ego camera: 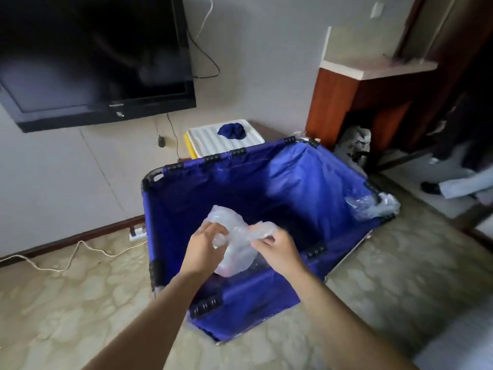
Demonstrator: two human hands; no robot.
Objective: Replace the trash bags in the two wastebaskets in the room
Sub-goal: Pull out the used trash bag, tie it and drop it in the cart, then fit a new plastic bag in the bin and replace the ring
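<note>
Left hand [204,245] and right hand [277,248], fingers pinched on a clear bag [234,244], hold it above the blue cart [306,188], likely for dropping in.

Two bare forearms reach in from the bottom edge, no sleeves showing on either. The left hand [204,245] and the right hand [277,251] wear no gloves, rings or watch.

TV [93,54] on wall, blue cart [306,188], white lid [202,141] w/ cloth [231,131].
</note>
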